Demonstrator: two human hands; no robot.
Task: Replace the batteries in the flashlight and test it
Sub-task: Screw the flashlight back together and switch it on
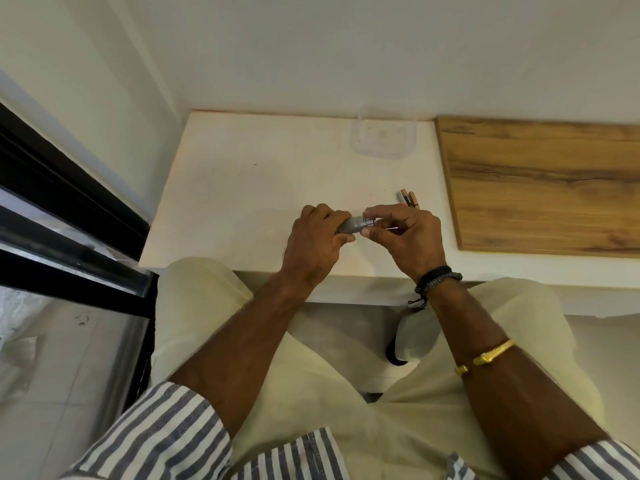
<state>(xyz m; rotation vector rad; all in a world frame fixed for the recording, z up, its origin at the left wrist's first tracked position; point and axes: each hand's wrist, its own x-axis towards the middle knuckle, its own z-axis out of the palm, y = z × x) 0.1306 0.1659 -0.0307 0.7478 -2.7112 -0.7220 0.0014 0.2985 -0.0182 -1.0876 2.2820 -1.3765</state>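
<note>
A grey metal flashlight is gripped by the left hand, its end pinched by the fingers of the right hand.

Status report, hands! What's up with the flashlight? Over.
Left hand grips flashlight. Right hand pinches its end. Batteries lie on table. Nothing blocking.

No lettering, brand or number is legible anywhere in the scene. The batteries lying on the table wear copper-and-dark wrappers, but any print on them is too small to read. The grey flashlight shows no marking that can be made out.
</note>
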